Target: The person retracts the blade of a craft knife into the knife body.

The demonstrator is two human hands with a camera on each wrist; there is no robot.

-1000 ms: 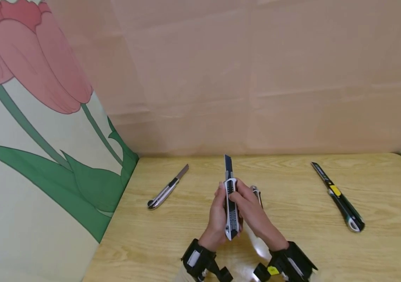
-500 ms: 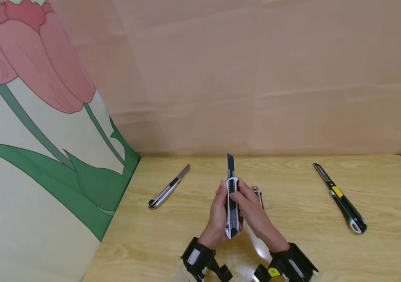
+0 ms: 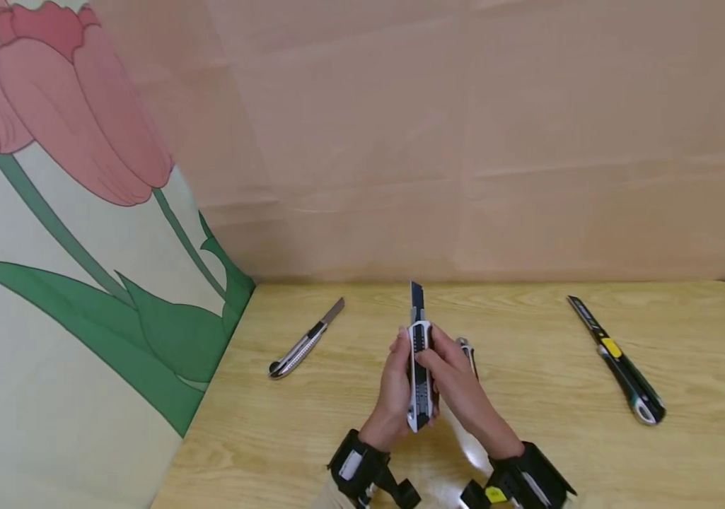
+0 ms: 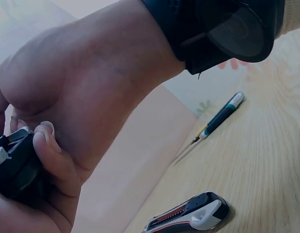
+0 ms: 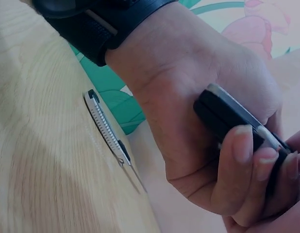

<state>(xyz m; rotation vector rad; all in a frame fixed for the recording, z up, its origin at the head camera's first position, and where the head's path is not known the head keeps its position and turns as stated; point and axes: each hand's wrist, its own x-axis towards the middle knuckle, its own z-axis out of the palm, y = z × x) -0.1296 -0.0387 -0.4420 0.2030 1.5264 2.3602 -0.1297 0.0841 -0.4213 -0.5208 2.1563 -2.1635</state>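
Both hands hold one white-and-black utility knife [image 3: 421, 382] above the table, its dark blade [image 3: 417, 300] out and pointing away from me. My left hand [image 3: 392, 389] grips the handle from the left side. From the right, my right hand [image 3: 464, 396] holds it too, its thumb lying on the handle's upper face. In the right wrist view, curled fingers [image 5: 237, 153] wrap the black underside of the knife. Partly hidden behind the right hand, another utility knife [image 3: 466, 348] lies on the table; the left wrist view shows its white, black and red handle [image 4: 186, 216].
A slim silver utility knife [image 3: 301, 348] lies left of the hands with its blade out. Far to the right rests a black utility knife [image 3: 623, 367] with a yellow slider. The wooden table [image 3: 528, 466] ends against a beige backdrop [image 3: 464, 141]; a tulip-printed panel [image 3: 82, 233] stands at left.
The head view has drifted slightly, so the scene sits a little further right. Both hands keep the same grip on the utility knife.
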